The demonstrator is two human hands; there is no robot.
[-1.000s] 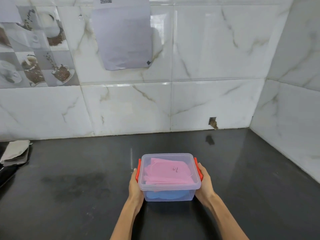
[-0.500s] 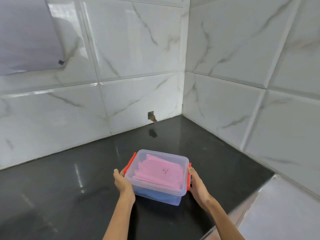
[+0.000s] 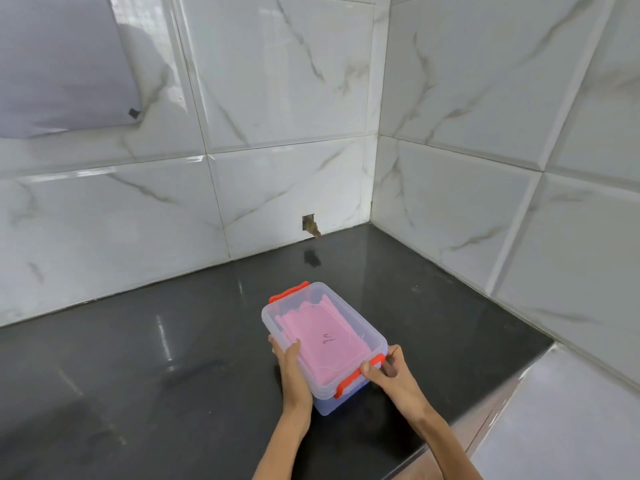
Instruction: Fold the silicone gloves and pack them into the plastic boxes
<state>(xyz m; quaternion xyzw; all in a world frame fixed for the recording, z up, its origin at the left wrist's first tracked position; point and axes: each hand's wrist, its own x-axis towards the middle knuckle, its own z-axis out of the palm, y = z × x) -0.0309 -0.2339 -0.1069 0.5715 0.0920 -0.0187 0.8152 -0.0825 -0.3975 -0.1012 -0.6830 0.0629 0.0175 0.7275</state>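
A clear plastic box (image 3: 349,317) with orange latches is held above the black counter (image 3: 138,358), its lid on. Folded pink silicone gloves (image 3: 323,344) lie flat under the lid, with something blue beneath them at the box's bottom. My left hand (image 3: 292,368) grips the box's left long side, thumb on the lid's edge. My right hand (image 3: 389,375) grips the near end, thumb by the near orange latch (image 3: 360,375). A second orange latch (image 3: 289,292) shows at the far end.
White marble tiled walls meet in a corner (image 3: 375,168) behind the box. A grey sheet of paper (image 3: 62,64) hangs on the left wall. The counter's front edge (image 3: 502,386) runs diagonally at right, with a pale surface below.
The box has been turned so one latched end faces me. My hands shifted from the two latch ends to the left side and near end. The view swung right toward the corner.
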